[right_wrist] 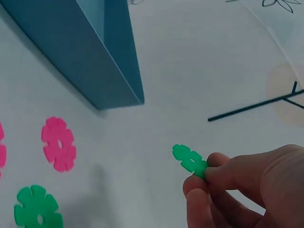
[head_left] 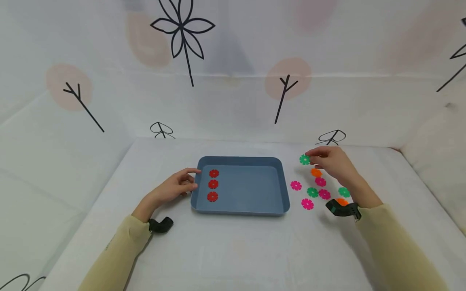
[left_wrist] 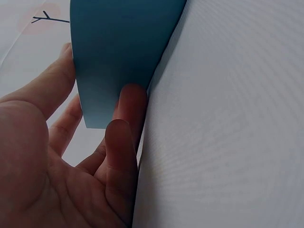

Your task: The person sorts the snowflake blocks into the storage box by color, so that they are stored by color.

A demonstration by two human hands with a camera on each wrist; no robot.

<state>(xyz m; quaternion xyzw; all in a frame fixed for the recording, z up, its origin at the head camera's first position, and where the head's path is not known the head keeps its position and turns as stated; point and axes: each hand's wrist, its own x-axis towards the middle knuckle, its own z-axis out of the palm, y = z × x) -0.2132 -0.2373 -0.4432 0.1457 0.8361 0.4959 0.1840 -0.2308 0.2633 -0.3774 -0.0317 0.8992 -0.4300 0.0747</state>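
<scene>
Right hand [head_left: 334, 162]: disc [head_left: 303, 159] pinched; relaxed left [head_left: 175, 187]: tray [head_left: 249, 184] touched at nine o'clock; worktop [head_left: 233, 250] backed at twelve by patterned wall [head_left: 229, 111].

green notched disc [head_left: 304, 160], aloft, blue tray [head_left: 251, 188]

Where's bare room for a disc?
Free: the tray from the red discs to its right wall; the white cloth before the tray, between both sleeves. Crowded: right of the tray, pink, green and orange discs near the right hand.
</scene>
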